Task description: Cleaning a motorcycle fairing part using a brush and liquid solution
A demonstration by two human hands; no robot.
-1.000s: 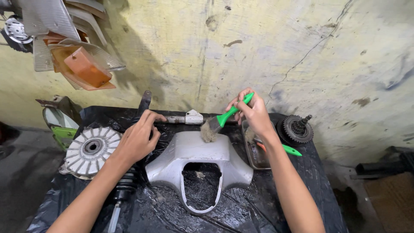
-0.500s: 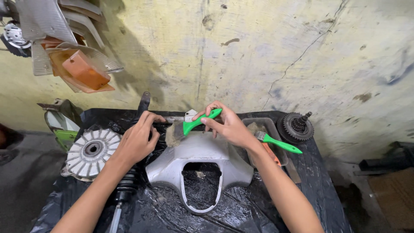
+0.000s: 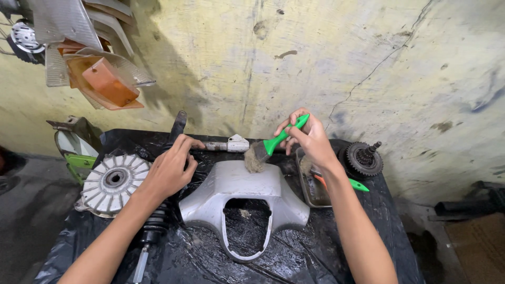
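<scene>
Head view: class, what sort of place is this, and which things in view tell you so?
Probably a small motorcycle repair workshop. A grey handlebar cover is being brushed on a black-covered table, beside a finned metal wheel and a gear cluster; lamp lenses hang on the stained wall.

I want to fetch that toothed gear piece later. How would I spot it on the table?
Start at the table covered in black plastic against the yellowish wall. Go to its far right corner, beyond the metal tray and the right hand. The gear cluster lies there: dark, round and toothed, with a short shaft, unlike the pale finned wheel at the left.
</scene>
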